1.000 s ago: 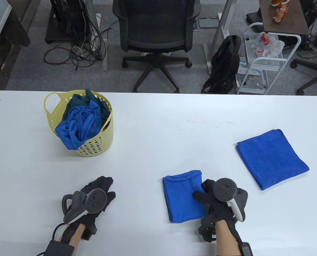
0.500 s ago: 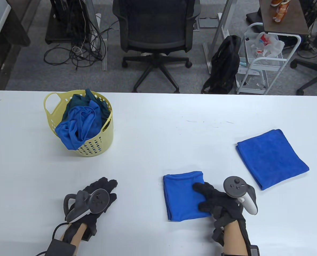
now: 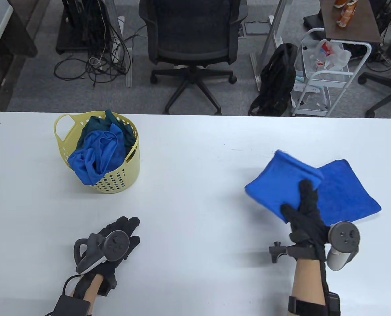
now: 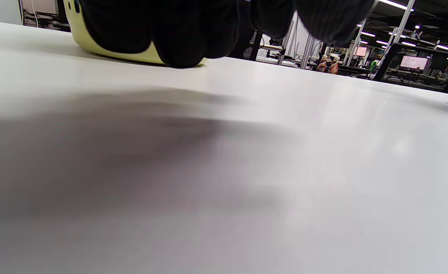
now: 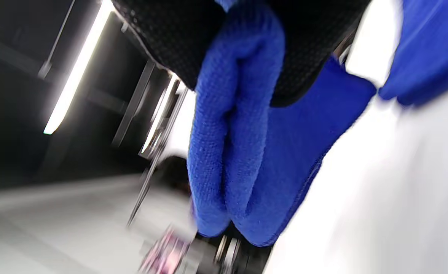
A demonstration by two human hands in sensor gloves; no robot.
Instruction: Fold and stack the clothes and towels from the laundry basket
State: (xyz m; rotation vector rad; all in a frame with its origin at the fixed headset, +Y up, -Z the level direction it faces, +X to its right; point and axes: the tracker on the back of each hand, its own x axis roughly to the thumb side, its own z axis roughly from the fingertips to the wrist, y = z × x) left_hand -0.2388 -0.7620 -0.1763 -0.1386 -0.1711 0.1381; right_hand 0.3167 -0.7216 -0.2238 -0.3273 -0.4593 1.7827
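White tabletop (image 3: 195, 158) is stretching across our workspace, with an office chair (image 3: 192, 42), loose cables and a wire cart (image 3: 324, 82) sitting on the grey carpet beyond its far edge. We are carrying a folded blue cloth (image 3: 282, 182) in our right hand (image 3: 305, 214), raised off the table and overlapping the near-left part of the folded blue towel (image 3: 350, 194) that is lying flat on the right side. We are pinching the cloth at one edge, with the thumb lying on top; the right wrist view is showing the folded layers (image 5: 231, 133) squeezed between the black glove surfaces, which is probably keeping the fold from springing open while it hangs in the air. We are judging that the cloth is being held here because the towel is serving as the base of the stack, so the next piece belongs squarely on it.

Our left hand (image 3: 113, 240) is lying low over the bare table at the near left, fingers (image 3: 129, 223) stretched out flat and gripping nothing; whether the palm is actually touching the surface we cannot tell. It is pointing toward the yellow laundry basket (image 3: 116, 181) at the far left, where crumpled blue and dark green garments (image 3: 98, 151) are spilling over the rim, waiting to be folded. Keeping that hand free seems sensible, since the next item will be coming from that side.
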